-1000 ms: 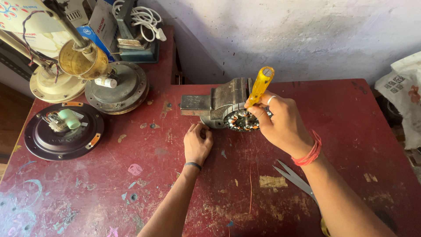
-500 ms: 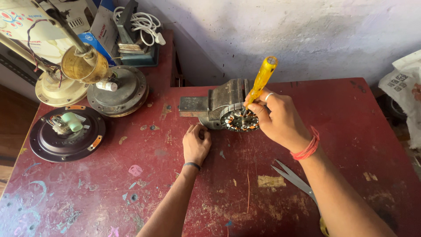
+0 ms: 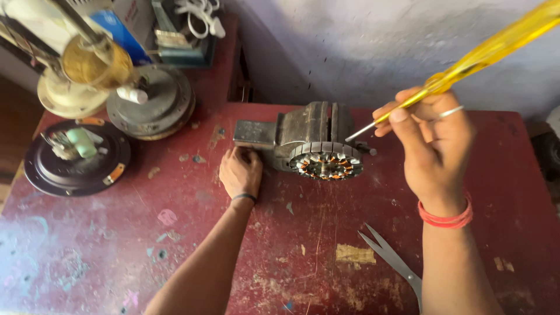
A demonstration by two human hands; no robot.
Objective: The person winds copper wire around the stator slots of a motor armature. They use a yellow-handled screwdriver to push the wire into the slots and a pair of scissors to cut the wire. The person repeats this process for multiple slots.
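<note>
the motor stator (image 3: 325, 161), a ring of laminations with copper windings showing inside, sits clamped in a small grey bench vise (image 3: 303, 129) near the back edge of the worn red table (image 3: 175, 245). the left hand (image 3: 240, 172) rests on the table just beside the vise base, fingers curled and touching the metal near its flat jaw plate; it grips nothing. the right hand (image 3: 434, 146) is raised above and to the right of the stator, fingers closed around a yellow-handled screwdriver (image 3: 466, 61), whose metal tip points down toward the vise top, just clear of the stator. judged from this, the step in hand is work on the held stator with the tool. the next move calls for a steady vise and a tip placed on the laminations, not the windings. scissors (image 3: 391, 259) lie open near the right forearm; fan housings (image 3: 150, 100) stand at the far left.
</note>
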